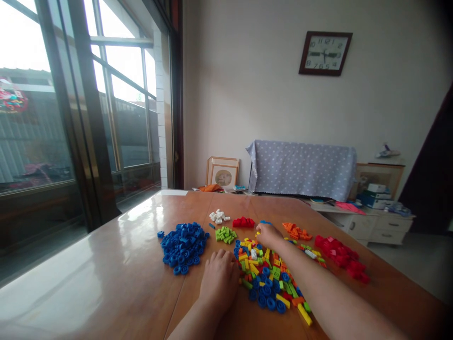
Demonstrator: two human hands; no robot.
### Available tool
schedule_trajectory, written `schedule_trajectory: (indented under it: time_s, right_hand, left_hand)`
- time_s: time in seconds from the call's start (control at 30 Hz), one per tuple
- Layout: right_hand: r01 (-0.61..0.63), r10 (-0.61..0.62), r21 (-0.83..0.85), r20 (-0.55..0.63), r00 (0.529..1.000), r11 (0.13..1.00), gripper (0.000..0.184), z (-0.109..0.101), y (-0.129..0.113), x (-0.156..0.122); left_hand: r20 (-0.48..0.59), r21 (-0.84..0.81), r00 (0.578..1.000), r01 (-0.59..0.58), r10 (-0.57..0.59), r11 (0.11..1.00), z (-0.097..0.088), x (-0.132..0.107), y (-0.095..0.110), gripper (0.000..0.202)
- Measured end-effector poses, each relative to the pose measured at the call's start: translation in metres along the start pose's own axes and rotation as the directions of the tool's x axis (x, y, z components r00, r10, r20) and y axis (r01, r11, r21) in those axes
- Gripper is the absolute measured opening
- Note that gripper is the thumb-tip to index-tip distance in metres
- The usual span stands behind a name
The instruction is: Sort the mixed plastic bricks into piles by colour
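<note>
A mixed pile of plastic building bricks (274,274) in blue, yellow, green, orange, red and white spreads over the brown table (141,297). My left hand (220,278) rests palm down at the pile's left edge, fingers bent loosely toward the tabletop. Beyond the pile's far side, my right hand (268,234) reaches with its fingers pinched together. Small yellow bits show by those fingertips, but whatever is between them is too small to make out. Just behind the right hand lie a few blue pieces (265,222).
Sorted by colour, there are blue pieces (184,245), white bricks (219,216), light green bricks (225,234), red bricks (243,222), orange pieces (296,231) and a larger red group (341,257) near the right edge. Behind stands a low white cabinet (377,229).
</note>
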State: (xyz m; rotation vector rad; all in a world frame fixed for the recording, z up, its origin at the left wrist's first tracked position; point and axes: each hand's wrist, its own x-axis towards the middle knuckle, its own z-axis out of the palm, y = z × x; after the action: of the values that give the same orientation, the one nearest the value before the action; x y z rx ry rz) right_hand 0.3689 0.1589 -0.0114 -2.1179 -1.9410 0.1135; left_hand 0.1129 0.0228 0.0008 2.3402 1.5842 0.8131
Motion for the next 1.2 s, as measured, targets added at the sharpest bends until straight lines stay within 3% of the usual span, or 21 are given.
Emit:
schedule_trajectory:
  time_s: [0.13,0.43,0.87,1.2]
  right_hand:
    - [0.001,-0.001,0.006,0.024,1.000,1.000,0.012,0.000,0.000,0.003]
    - [0.032,-0.033,0.017,0.006,0.999,0.999,0.028,-0.010,0.009,0.001]
    - [-0.019,0.020,0.028,-0.043,0.999,0.999,0.011,-0.003,-0.005,-0.003]
    - [-0.006,0.007,0.100,-0.009,1.000,0.995,0.014,-0.022,-0.006,-0.010]
  left_hand:
    - [-0.011,-0.014,1.000,-0.019,0.019,1.000,-0.001,-0.001,0.000,0.019]
    - [-0.014,-0.016,1.000,-0.021,0.021,1.000,-0.001,-0.002,0.000,0.019]
    - [-0.002,-0.019,1.000,-0.011,0.011,1.000,-0.002,-0.001,0.001,0.021]
    - [-0.018,-0.024,1.000,-0.023,0.022,0.999,0.000,-0.001,-0.001,0.019]
